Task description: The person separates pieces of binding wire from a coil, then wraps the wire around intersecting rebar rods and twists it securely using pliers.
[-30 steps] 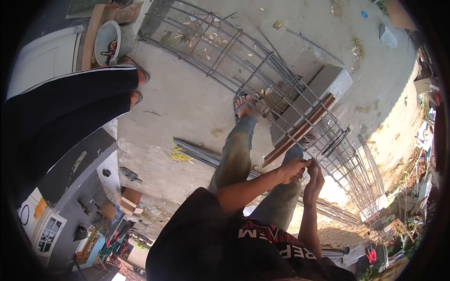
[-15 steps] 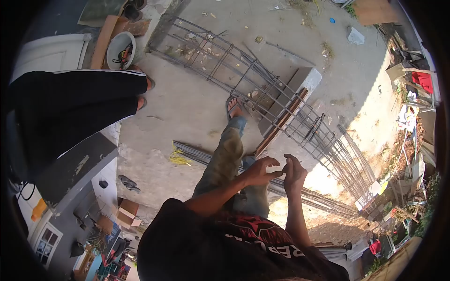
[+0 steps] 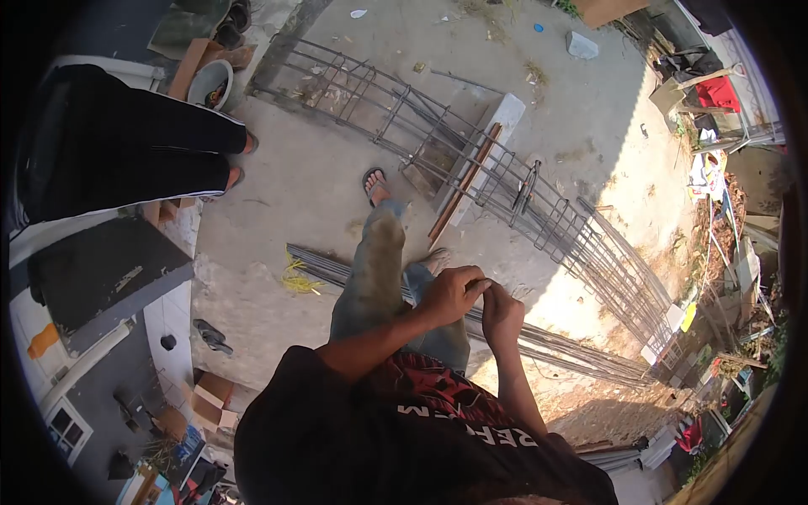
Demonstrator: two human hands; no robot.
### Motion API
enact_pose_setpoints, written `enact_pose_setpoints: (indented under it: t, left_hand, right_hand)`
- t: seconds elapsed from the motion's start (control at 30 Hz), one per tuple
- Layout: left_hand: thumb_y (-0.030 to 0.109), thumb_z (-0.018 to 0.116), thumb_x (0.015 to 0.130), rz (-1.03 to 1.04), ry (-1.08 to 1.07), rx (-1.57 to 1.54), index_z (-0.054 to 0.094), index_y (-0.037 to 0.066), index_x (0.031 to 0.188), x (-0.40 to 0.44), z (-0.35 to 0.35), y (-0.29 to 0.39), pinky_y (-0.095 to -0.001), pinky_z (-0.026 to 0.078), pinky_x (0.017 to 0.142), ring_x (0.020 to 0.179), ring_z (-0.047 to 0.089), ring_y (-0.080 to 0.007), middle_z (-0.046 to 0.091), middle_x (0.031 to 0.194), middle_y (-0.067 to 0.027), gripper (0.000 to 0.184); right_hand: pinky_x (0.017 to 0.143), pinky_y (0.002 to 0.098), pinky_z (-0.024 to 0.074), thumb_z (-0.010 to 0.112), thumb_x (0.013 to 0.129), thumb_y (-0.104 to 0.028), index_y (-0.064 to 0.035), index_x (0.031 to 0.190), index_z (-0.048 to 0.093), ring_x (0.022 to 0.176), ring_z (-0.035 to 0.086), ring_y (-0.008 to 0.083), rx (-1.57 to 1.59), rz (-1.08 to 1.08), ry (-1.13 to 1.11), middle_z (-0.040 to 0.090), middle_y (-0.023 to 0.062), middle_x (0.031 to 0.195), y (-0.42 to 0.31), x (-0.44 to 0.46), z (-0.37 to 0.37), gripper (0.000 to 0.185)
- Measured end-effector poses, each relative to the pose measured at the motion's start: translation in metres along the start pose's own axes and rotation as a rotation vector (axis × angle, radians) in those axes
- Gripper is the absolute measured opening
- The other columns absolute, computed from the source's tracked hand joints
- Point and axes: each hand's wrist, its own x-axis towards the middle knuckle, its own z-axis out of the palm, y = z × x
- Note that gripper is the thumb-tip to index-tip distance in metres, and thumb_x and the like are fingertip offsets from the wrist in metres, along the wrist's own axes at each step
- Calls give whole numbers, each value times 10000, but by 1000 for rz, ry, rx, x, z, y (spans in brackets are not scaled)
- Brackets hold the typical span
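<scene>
Head view: half a second ago the hands stood apart, with a thin, wire-like piece at the right fingertips; now the left hand (image 3: 454, 293) and the right hand (image 3: 502, 316) have come together in front of the shirt, so both appear to be on one small thing. The left is bent inward with thumb and forefinger pinched; the right is curled in beside it, its fingertips meeting the left's. What lies in that pinch is hidden, so whether both grip it, I cannot tell. Neither hand touches the steel cage. Farther left, a person in dark trousers (image 3: 143, 139) stands near a bucket (image 3: 210, 84) with tools inside. Next come yellow-green twine (image 3: 301, 283) and a bundle of thin grey rods (image 3: 316, 262) lying on the concrete, running behind the wearer's legs toward the right. Above the hands, the cage (image 3: 411, 157) stretches from upper left to lower right: long dark bars ringed by square hoops, open inside. Its middle passes over a pale block (image 3: 507, 108) and a reddish-brown strip (image 3: 443, 220). Just right of them, a dark tool, seemingly pincers (image 3: 528, 187), rests at the cage's bars, whose far end reaches into sunlight.
</scene>
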Motion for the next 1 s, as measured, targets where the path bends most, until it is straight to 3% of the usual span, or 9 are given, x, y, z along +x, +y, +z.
enact_pose_setpoints:
  t: [0.07,0.1,0.2,0.3,0.4,0.5,0.6,0.8,1.0]
  left_hand:
    - [233,753,961,-241,15,-266,694,-15,916,-7,12,-3,-397,529,641,663,693,-316,698,761,-168,259]
    - [232,748,965,-355,20,-399,694,-15,910,-4,14,-7,-401,528,636,646,686,-329,693,742,-170,259]
    - [250,720,995,-443,-63,-452,692,-17,887,1,-3,-8,-372,513,590,574,657,-260,670,674,-130,289]
    - [290,676,1034,83,-83,146,694,-13,861,-2,-47,1,-317,490,554,563,617,-146,647,654,-58,349]
    - [317,633,1070,-67,-128,80,703,4,878,-9,-86,-24,-239,475,538,577,596,-94,646,709,-15,374]
    - [337,600,1088,-524,-51,-504,708,1,885,-12,-136,-37,-243,476,536,544,573,-95,653,711,-25,406]
    - [357,570,1101,-657,-34,-677,713,-6,885,-10,-204,-38,-244,473,532,566,568,-78,648,712,-25,446]
    - [384,568,1097,-395,-192,-100,690,-10,794,28,-329,-31,-275,452,528,559,578,-89,617,626,-39,512]
    - [364,596,1082,-644,-67,-351,677,22,793,63,-353,-28,-245,403,527,585,538,-63,596,651,-8,455]
  right_hand:
    - [628,407,542,607,1023,-177,-49,1175,750,703,746,322,285,-37,107,733,206,808,1,-9,-3,244]
    - [646,373,530,596,1033,-179,1,1156,738,695,720,236,367,160,21,729,204,810,-6,-14,-9,260]
    - [558,288,393,589,1058,-177,57,1120,726,619,463,82,587,286,18,592,24,697,-14,-21,-4,278]
    - [598,336,471,599,1043,-189,11,1134,730,607,572,146,395,119,58,661,105,709,-23,-20,14,256]
    - [575,314,436,600,1046,-196,7,1118,727,599,530,111,399,96,2,612,82,674,-63,-5,32,250]
    - [573,289,408,597,1056,-208,-5,1125,722,606,496,82,547,224,-106,550,8,657,-110,13,67,248]
    - [569,253,367,589,1065,-204,-37,1178,720,620,454,47,706,333,-184,524,-41,686,-165,29,94,241]
    - [619,254,418,560,1059,-211,-28,1261,703,705,490,47,759,412,-225,570,-26,808,-266,49,116,307]
    - [539,243,330,551,1073,-185,-37,1295,681,590,402,32,907,531,-188,473,-73,684,-307,95,125,298]
